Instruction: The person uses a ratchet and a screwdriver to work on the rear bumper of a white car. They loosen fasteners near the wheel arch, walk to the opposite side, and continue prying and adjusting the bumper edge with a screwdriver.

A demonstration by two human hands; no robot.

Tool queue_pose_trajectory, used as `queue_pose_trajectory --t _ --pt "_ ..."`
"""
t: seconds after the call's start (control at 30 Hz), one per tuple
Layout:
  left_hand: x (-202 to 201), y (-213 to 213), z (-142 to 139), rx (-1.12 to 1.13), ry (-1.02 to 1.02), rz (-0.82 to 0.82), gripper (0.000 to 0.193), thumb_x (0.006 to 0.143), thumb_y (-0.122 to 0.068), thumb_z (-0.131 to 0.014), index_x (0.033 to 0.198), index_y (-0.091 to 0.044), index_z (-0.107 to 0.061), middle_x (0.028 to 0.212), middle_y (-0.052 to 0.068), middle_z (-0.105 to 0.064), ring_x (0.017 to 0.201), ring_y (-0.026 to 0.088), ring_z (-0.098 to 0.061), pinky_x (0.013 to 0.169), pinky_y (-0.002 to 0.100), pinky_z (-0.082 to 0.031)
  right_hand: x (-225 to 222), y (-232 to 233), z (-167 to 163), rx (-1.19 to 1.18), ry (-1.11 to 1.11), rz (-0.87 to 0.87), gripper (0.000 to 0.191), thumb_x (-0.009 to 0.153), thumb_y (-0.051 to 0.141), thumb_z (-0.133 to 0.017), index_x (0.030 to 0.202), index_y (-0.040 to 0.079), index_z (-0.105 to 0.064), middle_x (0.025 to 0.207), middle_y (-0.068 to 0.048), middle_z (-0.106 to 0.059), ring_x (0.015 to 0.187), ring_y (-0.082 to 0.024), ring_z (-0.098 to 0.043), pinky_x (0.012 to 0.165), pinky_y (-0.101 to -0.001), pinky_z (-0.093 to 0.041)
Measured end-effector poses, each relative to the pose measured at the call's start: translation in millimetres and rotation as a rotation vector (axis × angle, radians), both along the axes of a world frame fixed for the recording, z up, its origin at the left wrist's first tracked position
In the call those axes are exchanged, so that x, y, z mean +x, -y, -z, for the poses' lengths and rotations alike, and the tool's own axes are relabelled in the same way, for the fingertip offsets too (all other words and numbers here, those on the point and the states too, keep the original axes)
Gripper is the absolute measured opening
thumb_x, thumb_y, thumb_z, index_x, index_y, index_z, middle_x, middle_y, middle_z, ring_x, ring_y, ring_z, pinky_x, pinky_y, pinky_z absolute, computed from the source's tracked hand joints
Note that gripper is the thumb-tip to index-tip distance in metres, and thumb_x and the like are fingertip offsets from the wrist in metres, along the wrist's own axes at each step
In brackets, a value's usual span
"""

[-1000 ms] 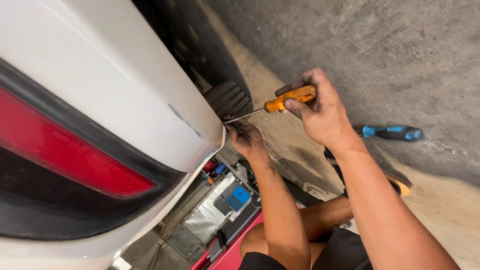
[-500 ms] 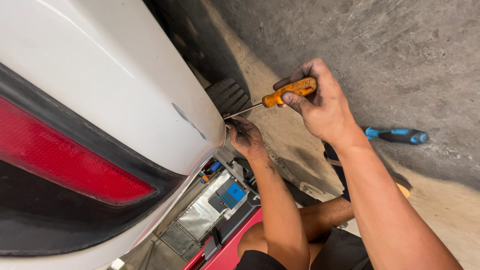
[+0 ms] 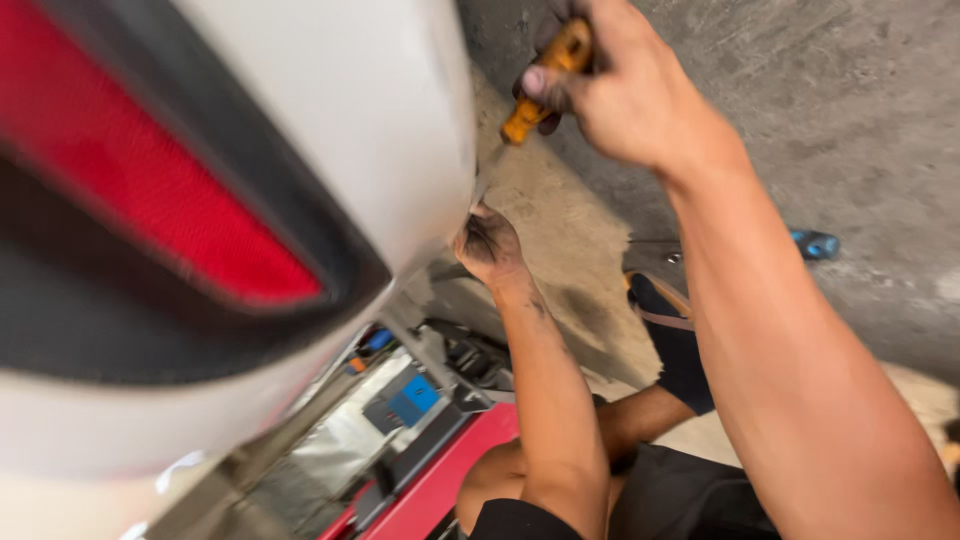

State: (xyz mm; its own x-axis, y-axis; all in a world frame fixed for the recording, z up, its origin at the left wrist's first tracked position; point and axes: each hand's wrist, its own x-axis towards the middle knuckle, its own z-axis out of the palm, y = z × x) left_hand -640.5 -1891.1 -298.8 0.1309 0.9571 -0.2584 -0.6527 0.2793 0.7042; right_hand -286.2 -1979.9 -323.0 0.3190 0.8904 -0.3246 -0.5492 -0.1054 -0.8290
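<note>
My right hand [image 3: 625, 95] grips an orange-handled screwdriver [image 3: 548, 75] near the top of the view, its shaft angled down toward the lower edge of a white car bumper [image 3: 340, 130]. My left hand [image 3: 487, 245], smeared with dark grease, reaches up under that bumper edge and touches it right where the tip points; its fingers are partly hidden. A red reflector [image 3: 150, 170] in a black surround fills the bumper's left part. The picture is blurred by motion.
A blue-handled tool [image 3: 815, 243] lies on the grey concrete floor [image 3: 850, 120] behind my right forearm. Below the bumper I see a red creeper board [image 3: 440, 480], silver underbody parts and a blue connector [image 3: 413, 398]. My bent leg and dark shoe [image 3: 675, 340] rest on the floor.
The view has swung closer to the bumper and turned blurry. My right hand with the screwdriver has risen toward the top of the frame; the left hand stays at the bumper edge.
</note>
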Motion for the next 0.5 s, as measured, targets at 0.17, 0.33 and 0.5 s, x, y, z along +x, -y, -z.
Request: queue_pose_trajectory --t 0.17,0.33,0.5 --pt "-8.1 -0.3 29.0 -0.052 0.174 -0.043 0.023 0.091 0.001 -0.068 0.114 0.006 -0.066 0.119 0.015 -0.072 0.11 0.025 -0.069 0.1 0.036 -0.058 -29.5 -20.4 -25.6 0.294 -0.339 0.077 0.06 0.1 -0.007 -0.053 0.155 0.012 -0.04 0.132 -0.013 -0.067 0.114 -0.027 -0.071 0.092 -0.041 -0.065" --pt "-6.6 -16.2 51.6 -0.034 0.193 -0.035 0.023 0.097 0.002 -0.068 0.12 0.001 -0.065 0.122 0.012 -0.071 0.112 0.024 -0.069 0.1 0.037 -0.06 -23.2 9.0 -41.1 0.286 -0.27 0.176 0.051 0.107 -0.003 -0.049 0.154 0.011 -0.036 0.133 -0.015 -0.065 0.115 -0.029 -0.075 0.088 -0.0428 -0.066" --pt "-8.6 -24.1 49.7 -0.082 0.342 0.253 0.027 0.097 0.0 -0.066 0.123 0.004 -0.064 0.122 0.014 -0.07 0.113 0.028 -0.067 0.086 0.037 -0.059 -45.9 34.5 -5.6 0.374 -0.219 0.389 0.041 0.116 0.004 -0.06 0.149 0.008 -0.036 0.125 -0.014 -0.063 0.109 -0.03 -0.075 0.087 -0.0446 -0.07"
